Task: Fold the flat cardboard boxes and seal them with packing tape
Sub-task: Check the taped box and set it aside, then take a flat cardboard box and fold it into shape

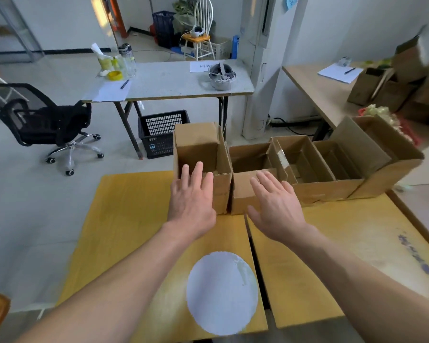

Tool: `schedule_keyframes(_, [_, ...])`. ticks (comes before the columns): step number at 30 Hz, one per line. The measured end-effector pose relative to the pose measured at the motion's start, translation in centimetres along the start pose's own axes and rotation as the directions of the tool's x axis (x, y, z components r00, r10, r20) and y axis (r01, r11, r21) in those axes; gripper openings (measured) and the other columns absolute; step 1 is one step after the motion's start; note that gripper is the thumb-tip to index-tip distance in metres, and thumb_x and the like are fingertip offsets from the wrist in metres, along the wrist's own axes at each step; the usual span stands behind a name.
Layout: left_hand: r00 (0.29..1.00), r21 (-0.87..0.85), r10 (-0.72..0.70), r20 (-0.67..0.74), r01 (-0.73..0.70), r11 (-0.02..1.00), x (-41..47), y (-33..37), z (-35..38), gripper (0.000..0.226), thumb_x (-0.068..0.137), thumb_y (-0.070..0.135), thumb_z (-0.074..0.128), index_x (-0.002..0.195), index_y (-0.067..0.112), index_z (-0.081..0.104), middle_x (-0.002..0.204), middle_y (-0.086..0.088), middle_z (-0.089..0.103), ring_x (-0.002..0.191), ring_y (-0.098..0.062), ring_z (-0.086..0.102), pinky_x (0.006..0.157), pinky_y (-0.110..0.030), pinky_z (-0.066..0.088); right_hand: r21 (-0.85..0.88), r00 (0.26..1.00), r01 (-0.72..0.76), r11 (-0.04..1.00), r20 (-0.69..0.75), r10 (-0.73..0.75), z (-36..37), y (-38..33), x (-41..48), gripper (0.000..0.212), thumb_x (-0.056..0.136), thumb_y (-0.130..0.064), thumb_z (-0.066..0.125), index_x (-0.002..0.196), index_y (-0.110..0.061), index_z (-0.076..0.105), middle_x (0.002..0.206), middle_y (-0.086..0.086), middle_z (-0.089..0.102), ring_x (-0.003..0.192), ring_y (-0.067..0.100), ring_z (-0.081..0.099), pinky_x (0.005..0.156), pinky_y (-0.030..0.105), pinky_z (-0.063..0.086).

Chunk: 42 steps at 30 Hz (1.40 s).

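The left hand [191, 199] reaches forward palm down, fingers straight and slightly spread, tips at the near wall of a tall open brown cardboard box [198, 142]. The right hand [275, 206], equally flat and empty, is by a lower brown cardboard carton [243, 194] just beside it. Both stand at the yellow wooden table's [124, 219] far edge.
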<state>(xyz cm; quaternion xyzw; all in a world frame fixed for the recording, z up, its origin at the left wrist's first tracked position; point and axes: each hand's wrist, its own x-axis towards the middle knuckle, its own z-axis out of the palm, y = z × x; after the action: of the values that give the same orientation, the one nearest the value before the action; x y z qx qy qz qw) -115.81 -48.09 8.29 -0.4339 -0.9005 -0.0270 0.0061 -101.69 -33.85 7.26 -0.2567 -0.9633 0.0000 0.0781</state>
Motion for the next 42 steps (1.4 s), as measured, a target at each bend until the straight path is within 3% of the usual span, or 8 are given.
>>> schedule_keyframes(9, [0.972, -0.041, 0.235, 0.010, -0.234, 0.971, -4.3, 18.8, -0.8, 0.075, 0.088, 0.026, 0.056, 0.153, 0.017, 0.020, 0.160, -0.005, 0.021, 0.151, -0.033, 0.007, 0.119, -0.056, 0.022, 0.024, 0.978, -0.208, 0.978, 0.010, 0.208, -4.6, 12.8, -13.1, 0.064, 0.096, -0.048, 0.057, 0.151, -0.023, 0.036, 0.159, 0.000, 0.036, 0.151, 0.021, 0.025, 0.118, 0.047, 0.030])
schedule_keyframes(13, [0.917, -0.050, 0.398, 0.032, -0.396, 0.917, -6.0, 28.5, -1.0, 0.076, 0.091, 0.048, 0.056, 0.153, 0.018, 0.025, 0.159, -0.004, 0.027, 0.150, -0.030, 0.016, 0.118, -0.052, 0.026, 0.002, 0.947, -0.321, 0.947, 0.037, 0.320, -7.1, 19.8, -20.4, 0.061, 0.096, -0.050, 0.053, 0.148, -0.021, 0.039, 0.151, 0.000, 0.047, 0.146, 0.023, 0.033, 0.116, 0.050, 0.033])
schedule_keyframes(16, [0.849, -0.053, 0.528, 0.016, -0.527, 0.848, -7.0, 35.8, -0.9, 0.076, 0.090, 0.064, 0.049, 0.149, 0.019, 0.033, 0.154, -0.003, 0.037, 0.145, -0.026, 0.028, 0.114, -0.049, 0.034, -0.028, 0.895, -0.439, 0.898, 0.074, 0.440, -8.3, 25.2, -26.0, 0.056, 0.092, -0.055, 0.052, 0.138, -0.023, 0.048, 0.137, -0.004, 0.058, 0.133, 0.022, 0.047, 0.105, 0.047, 0.041])
schedule_keyframes(21, [0.694, -0.091, 0.720, 0.004, -0.717, 0.692, -9.2, 46.9, -0.6, 0.071, 0.089, 0.069, 0.047, 0.139, 0.019, 0.045, 0.142, -0.001, 0.048, 0.132, -0.020, 0.042, 0.102, -0.040, 0.044, -0.047, 0.714, -0.681, 0.730, 0.177, 0.677, -9.9, 32.4, -35.0, 0.033, 0.087, -0.058, 0.047, 0.097, -0.027, 0.048, 0.099, -0.005, 0.060, 0.106, 0.024, 0.059, 0.076, 0.038, 0.035])
schedule_keyframes(26, [0.516, -0.121, 0.856, 0.024, -0.849, 0.515, -11.2, 56.9, -0.2, 0.069, 0.088, 0.073, 0.043, 0.133, 0.021, 0.049, 0.134, 0.002, 0.054, 0.124, -0.020, 0.050, 0.092, -0.039, 0.048, -0.108, 0.531, -0.827, 0.552, 0.173, 0.830, -11.6, 37.7, -42.9, 0.037, 0.087, -0.060, 0.048, 0.095, -0.024, 0.046, 0.102, -0.001, 0.062, 0.098, 0.025, 0.060, 0.072, 0.037, 0.036])
schedule_keyframes(31, [0.339, -0.159, 0.940, 0.023, -0.927, 0.339, -13.0, 66.1, 0.3, 0.069, 0.086, 0.074, 0.044, 0.132, 0.023, 0.051, 0.131, 0.004, 0.054, 0.122, -0.018, 0.050, 0.090, -0.038, 0.047, -0.159, 0.330, -0.925, 0.345, 0.117, 0.937, -13.0, 41.8, -49.2, 0.047, 0.085, -0.062, 0.049, 0.112, -0.025, 0.056, 0.107, 0.000, 0.067, 0.099, 0.025, 0.062, 0.079, 0.037, 0.048])
schedule_keyframes(37, [0.140, -0.199, 0.990, -0.015, -0.971, 0.135, -13.5, 75.9, 0.7, 0.063, 0.083, 0.078, 0.038, 0.116, 0.027, 0.055, 0.117, 0.008, 0.058, 0.114, -0.018, 0.053, 0.079, -0.035, 0.044, -0.180, 0.106, -0.978, 0.108, 0.021, 0.994, -14.9, 45.7, -54.3, 0.063, 0.084, -0.068, 0.052, 0.130, -0.026, 0.055, 0.132, -0.001, 0.062, 0.123, 0.023, 0.055, 0.097, 0.040, 0.046])
schedule_keyframes(42, [-0.021, -0.175, 0.999, -0.036, -0.984, -0.027, -14.9, 82.2, 0.4, 0.081, 0.079, 0.083, 0.028, 0.130, 0.024, 0.053, 0.130, 0.002, 0.057, 0.123, -0.020, 0.050, 0.093, -0.040, 0.047, -0.179, -0.037, -0.983, -0.041, -0.025, 0.999, -16.2, 46.8, -57.5, 0.065, 0.086, -0.067, 0.051, 0.135, -0.024, 0.051, 0.135, 0.000, 0.058, 0.128, 0.023, 0.050, 0.101, 0.043, 0.043])
